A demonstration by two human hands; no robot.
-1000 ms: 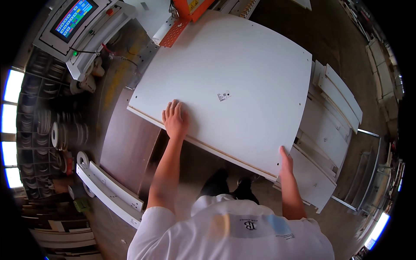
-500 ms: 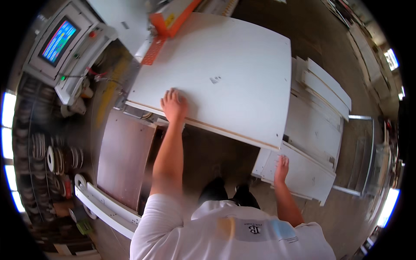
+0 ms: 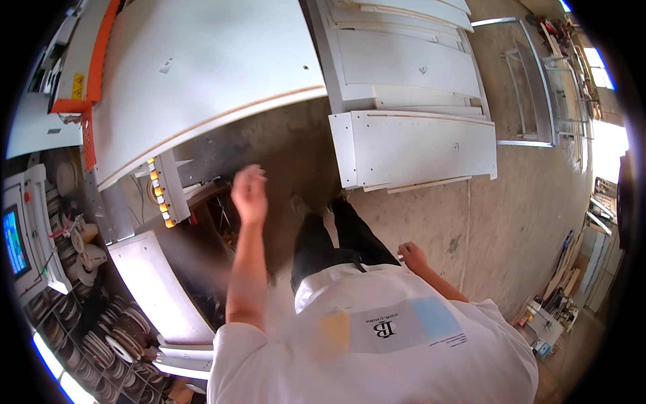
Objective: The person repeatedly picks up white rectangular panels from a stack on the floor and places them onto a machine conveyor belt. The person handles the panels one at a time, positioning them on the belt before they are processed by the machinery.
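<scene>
Two bare hands were off the work at that moment: the left hand (image 3: 249, 194) hung blurred in mid-air with its fingers loosely curled and nothing in it, just below the near edge of the large white panel (image 3: 202, 74), while the right hand (image 3: 412, 256) sat low by the hip, half closed, and I could not tell whether it pinched anything small. The panel lay flat on the machine table (image 3: 131, 202), its pale banded edge facing the person and overhanging the dark gap beneath. An orange guard (image 3: 94, 74) ran along its far left side, and yellow rollers (image 3: 160, 195) showed under the corner. To the right, a stack of white boards (image 3: 410, 145) rested on the concrete floor (image 3: 511, 222), well apart from the panel. From where I stood, handling that sheet well would call for both palms spread wide on the near edge, keeping it level and square to the guard, and fingers clear of the rollers.
</scene>
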